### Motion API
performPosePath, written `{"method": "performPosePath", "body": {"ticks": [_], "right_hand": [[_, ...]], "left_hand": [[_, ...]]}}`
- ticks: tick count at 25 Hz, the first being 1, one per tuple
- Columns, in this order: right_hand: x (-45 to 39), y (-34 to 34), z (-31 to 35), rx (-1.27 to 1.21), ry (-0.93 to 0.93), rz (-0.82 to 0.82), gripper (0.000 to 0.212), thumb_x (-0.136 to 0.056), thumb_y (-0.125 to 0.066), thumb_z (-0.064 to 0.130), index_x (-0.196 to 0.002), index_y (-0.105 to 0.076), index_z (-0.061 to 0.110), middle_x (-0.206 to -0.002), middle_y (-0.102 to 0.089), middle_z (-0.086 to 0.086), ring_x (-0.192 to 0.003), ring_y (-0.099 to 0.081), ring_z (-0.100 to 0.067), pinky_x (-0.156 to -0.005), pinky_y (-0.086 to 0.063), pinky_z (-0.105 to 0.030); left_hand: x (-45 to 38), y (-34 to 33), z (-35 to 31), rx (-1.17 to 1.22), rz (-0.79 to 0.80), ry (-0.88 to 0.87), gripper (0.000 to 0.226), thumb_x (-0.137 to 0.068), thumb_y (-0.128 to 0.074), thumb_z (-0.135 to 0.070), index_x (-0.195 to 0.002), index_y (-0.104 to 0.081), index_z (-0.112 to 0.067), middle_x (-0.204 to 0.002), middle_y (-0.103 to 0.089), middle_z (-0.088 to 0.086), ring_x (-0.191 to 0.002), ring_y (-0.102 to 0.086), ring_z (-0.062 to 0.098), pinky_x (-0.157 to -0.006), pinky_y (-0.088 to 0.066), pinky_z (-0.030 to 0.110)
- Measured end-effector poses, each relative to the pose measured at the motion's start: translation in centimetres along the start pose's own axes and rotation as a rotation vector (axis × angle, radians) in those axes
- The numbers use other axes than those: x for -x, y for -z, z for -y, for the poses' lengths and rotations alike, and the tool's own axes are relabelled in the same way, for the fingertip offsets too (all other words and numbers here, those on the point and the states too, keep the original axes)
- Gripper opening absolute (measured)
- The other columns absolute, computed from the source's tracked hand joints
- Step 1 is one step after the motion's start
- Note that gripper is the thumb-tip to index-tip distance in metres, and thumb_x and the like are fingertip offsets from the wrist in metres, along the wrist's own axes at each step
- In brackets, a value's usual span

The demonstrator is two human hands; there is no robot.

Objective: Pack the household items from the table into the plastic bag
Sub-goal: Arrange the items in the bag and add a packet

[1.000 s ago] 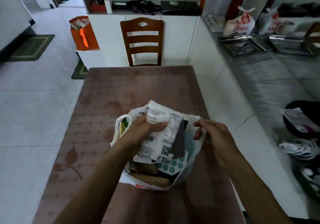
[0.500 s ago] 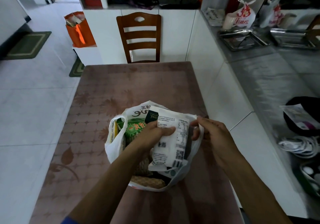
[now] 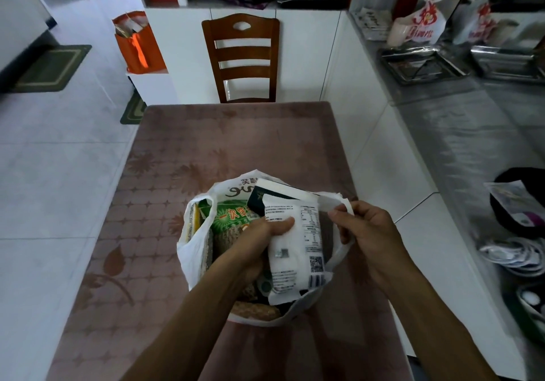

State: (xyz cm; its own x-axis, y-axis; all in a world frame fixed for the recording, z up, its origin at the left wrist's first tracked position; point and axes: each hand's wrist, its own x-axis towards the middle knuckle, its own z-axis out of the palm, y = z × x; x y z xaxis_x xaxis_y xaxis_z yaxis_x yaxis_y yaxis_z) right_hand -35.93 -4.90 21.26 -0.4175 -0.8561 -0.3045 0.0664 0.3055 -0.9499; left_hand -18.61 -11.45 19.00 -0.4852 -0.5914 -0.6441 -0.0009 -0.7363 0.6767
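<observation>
My left hand (image 3: 259, 242) grips the white packet (image 3: 298, 242); right hand (image 3: 368, 233) pinches the plastic bag (image 3: 191, 248) handle, apparently holding its mouth open.

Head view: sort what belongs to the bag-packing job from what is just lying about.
Job: plastic bag; white printed packet gripped by left hand; green packet; right hand holding the bag's handle.

Lying about: wooden chair; orange bag; metal tray; red-printed bag.
</observation>
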Motion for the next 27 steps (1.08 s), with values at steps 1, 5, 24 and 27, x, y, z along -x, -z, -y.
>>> {"method": "performPosePath", "body": {"ticks": [1, 5, 24, 27], "right_hand": [[0.0, -0.1, 0.0, -0.004, 0.008, 0.000, 0.006, -0.081, -0.071, 0.013, -0.076, -0.069, 0.011, -0.051, -0.056, 0.003, -0.049, -0.048, -0.011, -0.050, -0.042, -0.021], [0.1, -1.2, 0.5, 0.006, 0.033, 0.024, 0.010, -0.084, -0.069, 0.014, -0.077, -0.069, 0.007, -0.050, -0.051, 0.003, -0.049, -0.044, -0.010, -0.048, -0.039, -0.019], [-2.9, -5.2, 3.1, -0.251, -0.060, 0.093, 0.015, -0.088, -0.059, 0.006, -0.073, -0.057, 0.009, -0.061, -0.050, -0.007, -0.044, -0.037, -0.013, -0.041, -0.030, -0.023], [-4.5, -5.5, 7.1, -0.336, -0.034, 0.124, 0.010, -0.087, -0.057, 0.009, -0.077, -0.053, 0.010, -0.059, -0.045, -0.004, -0.042, -0.029, -0.011, -0.041, -0.023, -0.024]], "left_hand": [[0.1, 0.5, 0.0, 0.022, -0.051, -0.063, 0.022, -0.093, -0.057, -0.011, -0.114, -0.067, -0.009, -0.105, -0.075, 0.011, -0.096, -0.072, 0.030, -0.081, -0.059, 0.043], [0.9, 2.7, -0.8, -0.464, -0.353, -0.409, 0.027, -0.087, -0.069, -0.020, -0.113, -0.064, -0.017, -0.105, -0.074, 0.001, -0.093, -0.072, 0.019, -0.080, -0.059, 0.038], [6.3, 10.0, -8.8, 0.192, -0.197, -0.150, 0.025, -0.092, -0.039, -0.015, -0.075, -0.056, -0.011, -0.052, -0.032, 0.001, -0.033, -0.026, 0.008, -0.036, -0.024, 0.017], [6.2, 10.1, -13.7, 0.077, -0.267, -0.239, 0.010, -0.093, -0.045, -0.022, -0.095, -0.048, -0.012, -0.040, -0.036, -0.009, -0.032, -0.022, 0.005, -0.036, -0.019, 0.018]]}}
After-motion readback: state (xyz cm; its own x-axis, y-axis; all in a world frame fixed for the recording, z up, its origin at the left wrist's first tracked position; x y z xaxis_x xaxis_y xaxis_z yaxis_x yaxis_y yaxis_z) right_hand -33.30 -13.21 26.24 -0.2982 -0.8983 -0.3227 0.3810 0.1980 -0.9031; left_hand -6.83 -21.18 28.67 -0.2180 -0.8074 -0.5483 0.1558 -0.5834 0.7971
